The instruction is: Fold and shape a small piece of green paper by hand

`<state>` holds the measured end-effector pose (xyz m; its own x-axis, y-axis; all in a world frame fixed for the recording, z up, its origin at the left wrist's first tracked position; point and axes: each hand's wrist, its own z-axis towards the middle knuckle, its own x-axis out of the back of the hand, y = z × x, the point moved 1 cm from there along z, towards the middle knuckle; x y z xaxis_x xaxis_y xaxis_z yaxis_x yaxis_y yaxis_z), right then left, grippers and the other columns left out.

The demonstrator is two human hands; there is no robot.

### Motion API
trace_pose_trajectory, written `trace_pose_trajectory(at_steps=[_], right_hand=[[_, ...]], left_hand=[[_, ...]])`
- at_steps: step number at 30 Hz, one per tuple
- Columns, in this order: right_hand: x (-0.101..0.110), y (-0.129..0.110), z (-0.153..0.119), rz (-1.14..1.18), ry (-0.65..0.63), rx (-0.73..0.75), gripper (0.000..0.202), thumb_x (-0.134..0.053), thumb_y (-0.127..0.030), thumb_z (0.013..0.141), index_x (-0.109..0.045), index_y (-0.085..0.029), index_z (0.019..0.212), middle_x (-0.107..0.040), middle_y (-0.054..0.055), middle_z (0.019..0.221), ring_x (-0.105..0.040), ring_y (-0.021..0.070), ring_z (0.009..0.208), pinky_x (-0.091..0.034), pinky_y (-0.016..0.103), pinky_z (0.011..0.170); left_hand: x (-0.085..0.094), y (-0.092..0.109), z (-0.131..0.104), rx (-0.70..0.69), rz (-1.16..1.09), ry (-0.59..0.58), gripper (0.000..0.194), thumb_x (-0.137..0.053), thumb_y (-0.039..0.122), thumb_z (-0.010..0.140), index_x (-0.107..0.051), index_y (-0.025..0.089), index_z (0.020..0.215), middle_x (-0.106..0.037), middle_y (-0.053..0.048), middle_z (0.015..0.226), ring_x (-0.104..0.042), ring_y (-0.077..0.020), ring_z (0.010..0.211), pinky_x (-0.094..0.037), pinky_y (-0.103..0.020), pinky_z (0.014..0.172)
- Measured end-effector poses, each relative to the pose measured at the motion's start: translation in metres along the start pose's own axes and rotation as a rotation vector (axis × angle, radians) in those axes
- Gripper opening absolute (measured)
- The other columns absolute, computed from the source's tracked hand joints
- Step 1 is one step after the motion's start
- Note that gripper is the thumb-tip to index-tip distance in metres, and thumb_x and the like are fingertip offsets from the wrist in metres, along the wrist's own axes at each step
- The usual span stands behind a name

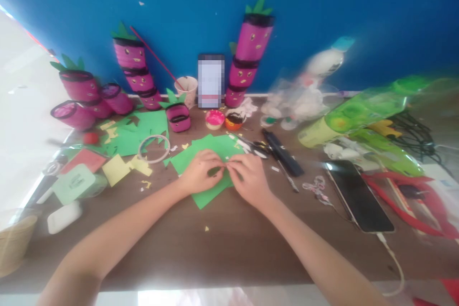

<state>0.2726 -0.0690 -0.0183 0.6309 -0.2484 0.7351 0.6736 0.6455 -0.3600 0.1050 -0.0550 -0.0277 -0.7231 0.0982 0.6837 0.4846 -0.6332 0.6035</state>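
Observation:
Both of my hands rest on a sheet of green paper in the middle of the brown table. My left hand and my right hand meet fingertip to fingertip, pinching a small dark green piece between them. Scissors and a black strip lie just behind my right hand. Small paper scraps are scattered around the sheet.
Pink cups with green paper leaves stand stacked along the blue wall, one tall stack near a propped phone. Paint pots, a tape ring, a phone on a cable and green bottles lie about.

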Motion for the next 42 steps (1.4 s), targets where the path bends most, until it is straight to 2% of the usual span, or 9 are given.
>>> trace_pose_trajectory(at_steps=[16, 22, 26, 32, 42], right_hand=[[0.001, 0.007, 0.001, -0.021, 0.101, -0.066, 0.008, -0.053, -0.015, 0.081, -0.058, -0.020, 0.076, -0.064, 0.003, 0.080, -0.056, 0.0178, 0.076, -0.038, 0.034, 0.071], [0.002, 0.010, -0.001, -0.038, 0.107, -0.073, 0.008, -0.057, -0.018, 0.079, -0.058, -0.021, 0.072, -0.064, 0.003, 0.078, -0.056, 0.0183, 0.075, -0.038, 0.035, 0.070], [0.003, 0.004, -0.001, -0.001, 0.096, -0.030, 0.008, -0.056, -0.014, 0.078, -0.058, -0.020, 0.074, -0.064, 0.003, 0.078, -0.056, 0.0173, 0.074, -0.038, 0.034, 0.070], [0.003, -0.001, 0.000, 0.000, 0.046, -0.032, 0.005, -0.057, -0.017, 0.079, -0.061, -0.020, 0.078, -0.065, 0.003, 0.081, -0.057, 0.0179, 0.078, -0.038, 0.034, 0.071], [0.003, 0.000, 0.001, -0.001, 0.077, -0.009, 0.009, -0.057, -0.013, 0.078, -0.059, -0.019, 0.073, -0.065, 0.002, 0.078, -0.057, 0.0167, 0.074, -0.039, 0.033, 0.068]], left_hand=[[0.002, 0.002, 0.002, 0.017, -0.090, 0.061, 0.012, -0.053, 0.018, 0.077, -0.065, 0.018, 0.080, -0.065, -0.006, 0.078, -0.059, -0.0183, 0.080, -0.048, -0.036, 0.074], [0.002, 0.003, 0.002, 0.020, -0.107, 0.060, 0.011, -0.054, 0.017, 0.077, -0.064, 0.017, 0.079, -0.065, -0.005, 0.077, -0.058, -0.0178, 0.079, -0.048, -0.035, 0.075], [0.003, 0.003, 0.003, 0.025, -0.097, 0.049, 0.011, -0.054, 0.017, 0.077, -0.064, 0.017, 0.080, -0.065, -0.006, 0.078, -0.058, -0.0177, 0.079, -0.048, -0.035, 0.075], [0.004, 0.004, 0.003, 0.010, -0.089, 0.031, 0.011, -0.053, 0.017, 0.078, -0.064, 0.018, 0.080, -0.065, -0.005, 0.078, -0.058, -0.0180, 0.080, -0.048, -0.036, 0.076], [0.003, 0.003, 0.002, 0.030, -0.099, 0.023, 0.011, -0.055, 0.016, 0.076, -0.065, 0.018, 0.080, -0.065, -0.005, 0.079, -0.058, -0.0183, 0.082, -0.047, -0.036, 0.077]])
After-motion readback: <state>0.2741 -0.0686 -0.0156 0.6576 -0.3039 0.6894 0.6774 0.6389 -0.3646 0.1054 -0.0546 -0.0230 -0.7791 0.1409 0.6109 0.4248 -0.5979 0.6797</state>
